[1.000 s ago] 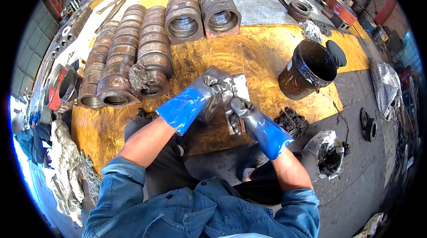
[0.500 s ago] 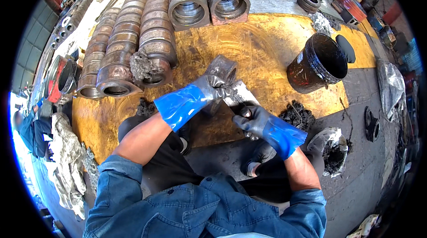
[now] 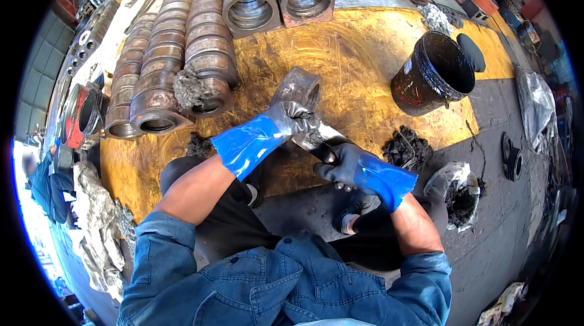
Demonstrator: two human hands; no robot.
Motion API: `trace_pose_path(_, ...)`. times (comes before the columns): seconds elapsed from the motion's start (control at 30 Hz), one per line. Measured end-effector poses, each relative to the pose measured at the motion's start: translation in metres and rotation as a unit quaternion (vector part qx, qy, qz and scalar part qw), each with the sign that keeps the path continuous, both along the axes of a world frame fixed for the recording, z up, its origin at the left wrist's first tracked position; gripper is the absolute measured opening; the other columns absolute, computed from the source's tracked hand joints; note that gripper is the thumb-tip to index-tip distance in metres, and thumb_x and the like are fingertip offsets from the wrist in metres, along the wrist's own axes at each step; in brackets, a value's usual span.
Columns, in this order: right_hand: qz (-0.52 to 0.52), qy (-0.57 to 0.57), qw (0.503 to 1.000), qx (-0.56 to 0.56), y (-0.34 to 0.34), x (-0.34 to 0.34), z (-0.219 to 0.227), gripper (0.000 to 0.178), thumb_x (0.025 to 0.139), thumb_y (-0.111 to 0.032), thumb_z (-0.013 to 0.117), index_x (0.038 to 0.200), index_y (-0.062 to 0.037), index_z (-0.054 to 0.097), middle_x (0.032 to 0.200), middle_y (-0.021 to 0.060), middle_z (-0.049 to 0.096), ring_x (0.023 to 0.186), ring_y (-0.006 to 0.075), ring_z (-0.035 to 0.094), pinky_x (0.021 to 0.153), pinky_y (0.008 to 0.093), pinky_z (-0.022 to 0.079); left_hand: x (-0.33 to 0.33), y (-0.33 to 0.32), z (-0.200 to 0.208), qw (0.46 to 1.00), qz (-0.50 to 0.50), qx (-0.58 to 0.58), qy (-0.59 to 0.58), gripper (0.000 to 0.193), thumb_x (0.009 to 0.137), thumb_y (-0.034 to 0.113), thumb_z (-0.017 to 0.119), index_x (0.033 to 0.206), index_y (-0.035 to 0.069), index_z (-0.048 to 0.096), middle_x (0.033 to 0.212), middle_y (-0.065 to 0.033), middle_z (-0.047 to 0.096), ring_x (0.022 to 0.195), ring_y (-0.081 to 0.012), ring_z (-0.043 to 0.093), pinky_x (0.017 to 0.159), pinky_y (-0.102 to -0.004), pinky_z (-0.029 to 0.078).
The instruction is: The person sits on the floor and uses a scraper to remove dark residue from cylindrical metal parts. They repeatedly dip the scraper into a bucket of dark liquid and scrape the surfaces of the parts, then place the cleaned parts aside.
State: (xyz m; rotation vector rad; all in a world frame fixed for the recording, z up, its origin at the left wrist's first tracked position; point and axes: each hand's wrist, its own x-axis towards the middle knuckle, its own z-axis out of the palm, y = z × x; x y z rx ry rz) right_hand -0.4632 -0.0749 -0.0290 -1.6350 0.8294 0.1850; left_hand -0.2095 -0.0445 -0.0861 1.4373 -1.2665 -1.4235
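My right hand (image 3: 344, 166), in a grey glove with a blue cuff, is closed round the handle end of a scraper with a flat, dark-smeared silver blade (image 3: 314, 140). The fingers of my left hand (image 3: 294, 120), gloved alike, are closed over the blade's far end and hide it. Whether a rag or dirt is also in those fingers, I cannot tell. Just beyond my left hand, a worn metal block with a round bore (image 3: 298, 87) stands on the stained yellow board (image 3: 350, 76).
Rows of similar metal pieces (image 3: 161, 70) lie left and ahead. A black-smeared bucket (image 3: 420, 76) stands to the right. Nearer are a dark shaggy clump (image 3: 407, 148) and a plastic bag with black waste (image 3: 461, 195). A grey wad (image 3: 193, 87) rests on one row.
My left hand has closed further over the scraper's blade, so less of it shows. My right hand has shifted slightly left. The whole view has tilted a little.
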Motion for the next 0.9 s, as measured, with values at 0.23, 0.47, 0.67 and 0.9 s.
trace_pose_path(0.23, 0.07, 0.097, 0.991, -0.068, -0.009, -0.007, 0.028, 0.03, 0.09, -0.034, 0.074, 0.091, -0.004, 0.07, 0.067, 0.0031, 0.064, 0.059, 0.0119, 0.062, 0.057, 0.029, 0.048, 0.0, -0.006, -0.005, 0.997, -0.061, -0.014, -0.048, 0.017, 0.094, 0.01, 0.078, 0.109, 0.003, 0.079, 0.102, -0.0066, 0.079, 0.096, -0.012, 0.07, 0.087, -0.0303, 0.056)
trace_pose_path(0.47, 0.129, 0.142, 0.978, -0.082, -0.005, -0.015, 0.041, 0.031, 0.084, -0.037, 0.075, 0.089, -0.0067, 0.071, 0.067, 0.0047, 0.066, 0.059, 0.0162, 0.065, 0.052, 0.0335, 0.05, -0.008, 0.004, 0.009, 0.985, -0.144, -0.029, -0.094, 0.018, 0.094, 0.01, 0.077, 0.112, 0.006, 0.079, 0.101, -0.0053, 0.079, 0.095, -0.0112, 0.07, 0.083, -0.0291, 0.055)
trace_pose_path(0.67, 0.184, 0.169, 0.961, -0.119, -0.004, -0.018, 0.018, 0.029, 0.081, -0.03, 0.073, 0.099, -0.0077, 0.075, 0.071, 0.0102, 0.07, 0.064, 0.0237, 0.07, 0.055, 0.038, 0.052, -0.019, 0.007, -0.003, 0.967, -0.2, -0.025, -0.157, 0.019, 0.093, 0.009, 0.075, 0.112, 0.007, 0.078, 0.099, -0.0071, 0.079, 0.091, -0.0136, 0.071, 0.082, -0.0309, 0.056)
trace_pose_path(0.9, 0.18, 0.092, 0.969, -0.145, 0.008, -0.018, -0.002, 0.02, 0.076, -0.019, 0.069, 0.083, -0.0004, 0.067, 0.067, 0.0161, 0.062, 0.059, 0.0276, 0.057, 0.054, 0.0386, 0.043, -0.038, 0.005, -0.004, 0.952, -0.266, 0.018, -0.148, 0.02, 0.096, 0.011, 0.072, 0.114, 0.003, 0.076, 0.098, -0.0076, 0.079, 0.089, -0.0111, 0.07, 0.08, -0.0309, 0.057)
